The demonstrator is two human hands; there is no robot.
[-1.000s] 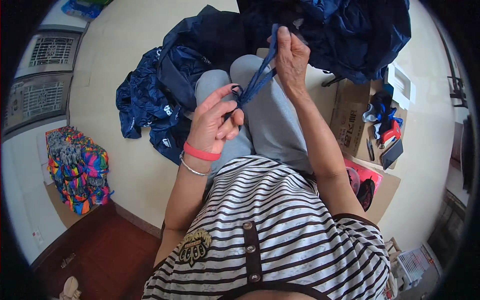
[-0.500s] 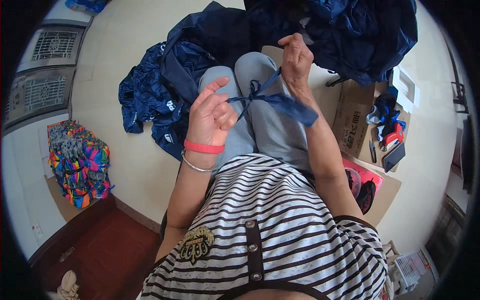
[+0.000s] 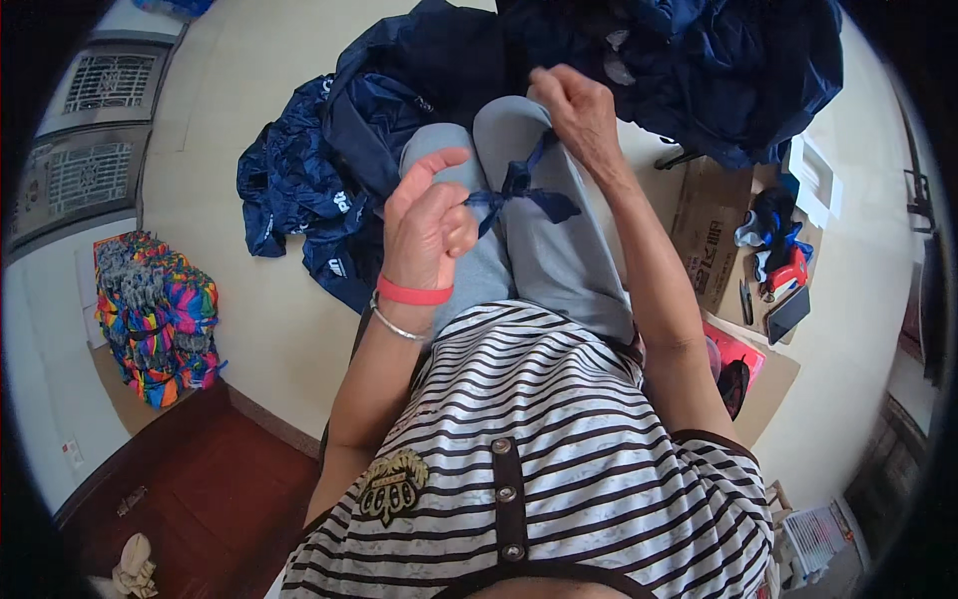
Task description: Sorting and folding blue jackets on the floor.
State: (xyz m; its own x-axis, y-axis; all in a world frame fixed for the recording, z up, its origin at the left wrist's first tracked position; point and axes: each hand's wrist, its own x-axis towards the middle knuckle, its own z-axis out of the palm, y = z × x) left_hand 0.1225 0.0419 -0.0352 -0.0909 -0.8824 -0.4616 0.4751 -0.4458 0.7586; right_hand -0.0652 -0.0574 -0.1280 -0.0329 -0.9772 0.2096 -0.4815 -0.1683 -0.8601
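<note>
A navy fabric strip point(image 3: 518, 188), tied with a knot and loose tails in its middle, stretches between my hands above my grey trousers. My left hand point(image 3: 427, 215) has its lower fingers curled on one end of the strip, while the thumb or forefinger sticks out toward the right. Higher and to the right, my right hand point(image 3: 577, 108) is closed, and the strip's other end runs up into it. Its grip is partly hidden by the back of the hand. Glossy navy garments point(image 3: 314, 170) lie beyond my knees on the left.
More dark navy fabric point(image 3: 718, 80) is heaped at the far right. Beside me on the right, a cardboard box point(image 3: 714, 235) carries a phone point(image 3: 787, 314), a red tool point(image 3: 788, 272) and cloth scraps. Rainbow-coloured bundles point(image 3: 160, 319) are stacked at the left by the wall.
My right hand has moved slightly left and turned, its fingers now curled further inward. The strip's tails hang shorter and closer to the knot. My left hand has shifted a little.
</note>
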